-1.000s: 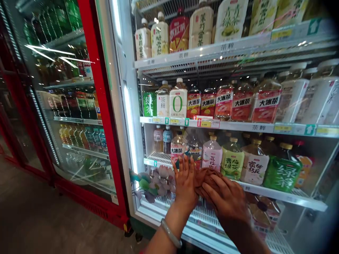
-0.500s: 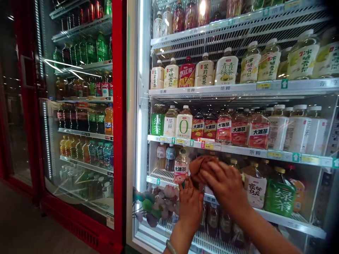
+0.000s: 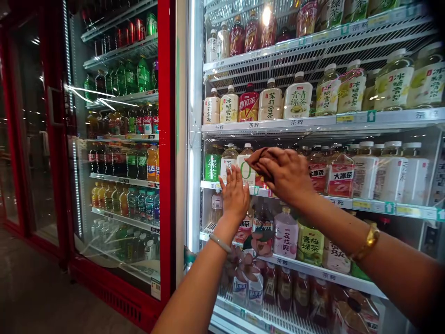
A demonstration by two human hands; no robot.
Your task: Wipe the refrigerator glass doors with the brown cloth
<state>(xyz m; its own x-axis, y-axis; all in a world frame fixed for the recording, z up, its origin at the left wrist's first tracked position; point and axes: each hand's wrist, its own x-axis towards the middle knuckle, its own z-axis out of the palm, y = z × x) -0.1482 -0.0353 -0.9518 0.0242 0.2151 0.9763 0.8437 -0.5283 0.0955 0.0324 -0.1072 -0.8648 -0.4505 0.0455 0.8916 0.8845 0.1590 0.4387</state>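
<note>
A crumpled brown cloth (image 3: 261, 160) is bunched under my right hand (image 3: 290, 178), whose fingers are bent over it. It appears pressed to the clear glass door of the lit drinks fridge, in front of the middle shelf. My left hand (image 3: 236, 195) lies to the left and slightly lower, fingers stretched out and spread, palm apparently against the glass. Behind the hands, a white bottle with a green 0 (image 3: 244, 162) and a green-labelled bottle (image 3: 212, 166) show through. The cloth and right hand hide several bottles on that shelf.
Flower decals (image 3: 243, 264) mark the lower glass. Bottled drinks fill the shelves, including clear pear drinks (image 3: 394, 81) at upper right. To the left stands another fridge with a red frame (image 3: 167, 139), and its handle (image 3: 55, 106) is farther left.
Both hands have moved up from the lower shelf to the middle shelf's height, the cloth going with my right hand. My left fingers are now spread. The view has shifted slightly.
</note>
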